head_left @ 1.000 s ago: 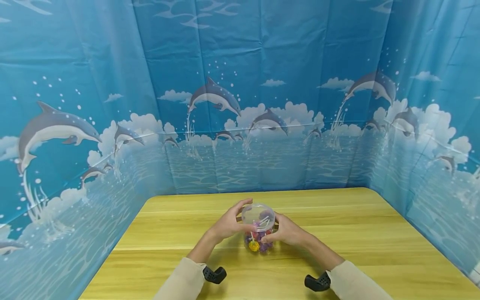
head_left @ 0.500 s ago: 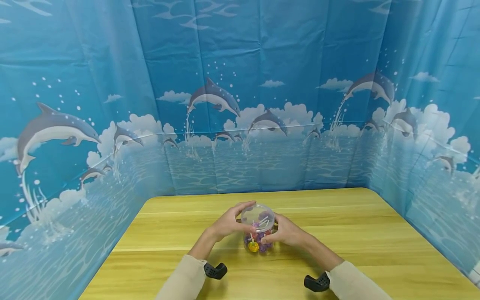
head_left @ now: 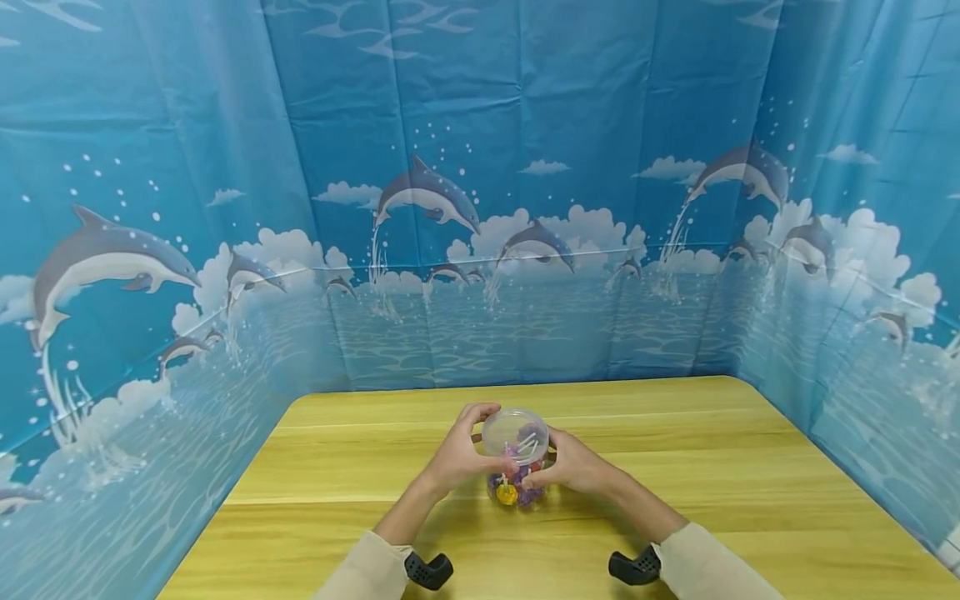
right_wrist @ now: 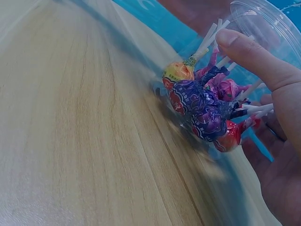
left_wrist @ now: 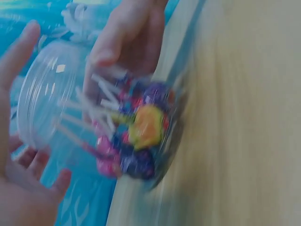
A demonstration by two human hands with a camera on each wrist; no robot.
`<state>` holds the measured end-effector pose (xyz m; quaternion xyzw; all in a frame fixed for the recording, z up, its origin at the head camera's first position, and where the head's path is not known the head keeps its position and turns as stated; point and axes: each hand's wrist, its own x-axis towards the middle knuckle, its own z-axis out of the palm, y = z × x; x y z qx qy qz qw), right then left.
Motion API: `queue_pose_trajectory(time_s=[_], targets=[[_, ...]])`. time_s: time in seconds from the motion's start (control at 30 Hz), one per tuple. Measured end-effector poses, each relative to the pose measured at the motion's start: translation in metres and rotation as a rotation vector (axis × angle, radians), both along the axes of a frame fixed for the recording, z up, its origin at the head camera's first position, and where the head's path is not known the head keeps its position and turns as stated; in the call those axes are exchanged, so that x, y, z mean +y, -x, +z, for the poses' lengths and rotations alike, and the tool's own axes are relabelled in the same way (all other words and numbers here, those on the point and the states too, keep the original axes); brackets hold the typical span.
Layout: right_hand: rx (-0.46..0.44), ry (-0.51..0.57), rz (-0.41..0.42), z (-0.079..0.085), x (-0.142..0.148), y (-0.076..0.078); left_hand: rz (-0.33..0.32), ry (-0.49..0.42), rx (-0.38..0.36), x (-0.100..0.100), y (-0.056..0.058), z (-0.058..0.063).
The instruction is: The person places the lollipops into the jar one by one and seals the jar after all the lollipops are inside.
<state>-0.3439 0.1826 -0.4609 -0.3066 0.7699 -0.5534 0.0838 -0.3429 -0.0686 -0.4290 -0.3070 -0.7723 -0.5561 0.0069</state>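
Note:
A clear plastic jar (head_left: pixel 495 492) of wrapped lollipops (right_wrist: pixel 202 103) stands on the table, its round see-through lid (head_left: pixel 510 429) on top. White sticks point up toward the lid; the wrappers are purple, pink, red and yellow. My right hand (head_left: pixel 577 460) grips the jar's right side, thumb in front and fingers behind. Around the lid's left side spreads my left hand (head_left: pixel 459 454). In the left wrist view its thumb (left_wrist: pixel 21 54) is straight and stands off the lid, with its fingers loosely bent beside the rim.
The wood-grain table (head_left: pixel 315 517) reaches out on every side of the jar. A blue dolphin-print curtain (head_left: pixel 480 317) hangs along the back and both sides. Black wrist-worn pieces (head_left: pixel 429 572) sit by each beige sleeve.
My left hand has loosened on the lid: its fingers drew back left from the far rim, and its wrist shifted slightly. The right hand and the jar stay in place.

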Motion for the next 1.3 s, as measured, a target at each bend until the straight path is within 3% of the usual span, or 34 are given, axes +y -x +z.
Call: queue_pose_trajectory(time_s=[0.2, 0.47, 0.6, 0.83, 0.93, 1.03, 1.13, 1.3], targets=[[-0.016, 0.025, 0.018, 0.0, 0.0, 0.001, 0.044, -0.008, 0.015, 0.005, -0.002, 0.002], [0.008, 0.004, 0.002, 0.001, 0.001, 0.002, -0.056, 0.0, -0.047, -0.001, 0.008, 0.005], [0.003, -0.001, 0.001, 0.001, 0.0, 0.002, -0.138, 0.004, -0.084, -0.006, 0.014, 0.005], [-0.028, -0.006, 0.025, 0.002, -0.004, 0.002, -0.364, -0.009, -0.179, -0.018, 0.028, 0.005], [-0.029, -0.015, 0.025, 0.003, -0.005, 0.003, -0.426, 0.006, -0.204, -0.021, 0.033, 0.007], [-0.02, -0.035, 0.015, 0.002, -0.004, 0.003, -0.435, 0.046, -0.205, -0.023, 0.035, 0.01], [-0.023, -0.042, 0.014, 0.002, -0.003, 0.002, -0.403, 0.084, -0.207, -0.023, 0.034, 0.012], [-0.042, -0.024, 0.03, 0.002, 0.0, 0.002, -0.38, 0.066, -0.229, -0.023, 0.032, 0.016]])
